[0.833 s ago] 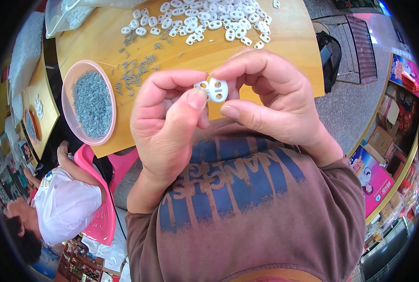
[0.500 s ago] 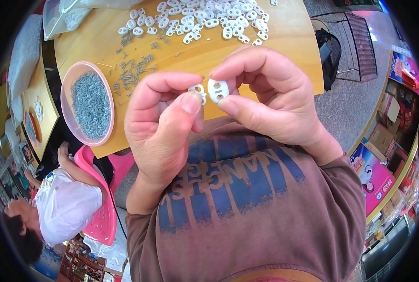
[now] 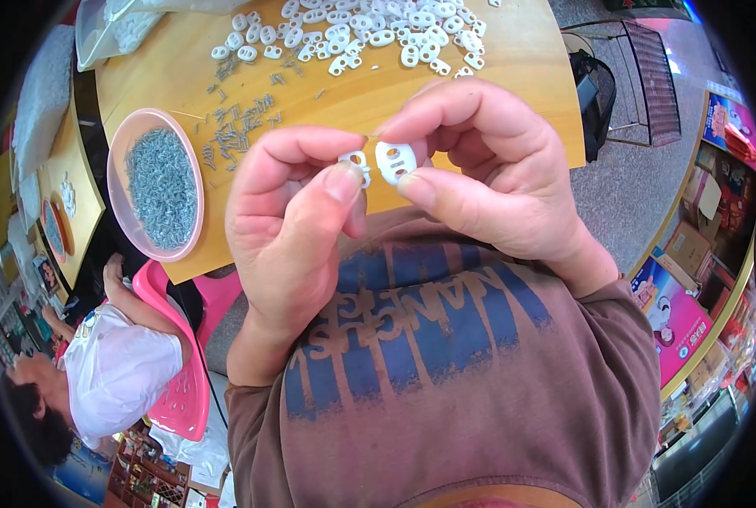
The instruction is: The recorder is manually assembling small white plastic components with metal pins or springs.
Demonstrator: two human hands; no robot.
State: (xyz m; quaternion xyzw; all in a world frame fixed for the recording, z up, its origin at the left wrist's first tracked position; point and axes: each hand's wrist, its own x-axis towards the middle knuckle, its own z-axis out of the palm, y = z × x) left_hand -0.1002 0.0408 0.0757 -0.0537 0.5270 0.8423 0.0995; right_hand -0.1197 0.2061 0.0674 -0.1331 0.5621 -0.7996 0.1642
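Note:
My left hand pinches a small white plastic cord-lock piece with holes between thumb and forefinger. Opposite it, my right hand grips an oval white cord-lock shell with two round holes, thumb below and fingers above. A narrow gap separates the two pieces, which face each other over the table's near edge. Beyond my hands lies a heap of similar white cord-lock parts. Small grey metal pieces like springs are scattered left of my hands, and many more fill a pink bowl.
The yellow wooden table has a translucent bin at its far left corner. A person in a white shirt sits left on a pink chair. A wire basket and a shelf with boxes stand right.
The oval shell in my right hand has tilted slightly, and my right thumb has shifted a little. Both hands otherwise keep their grips.

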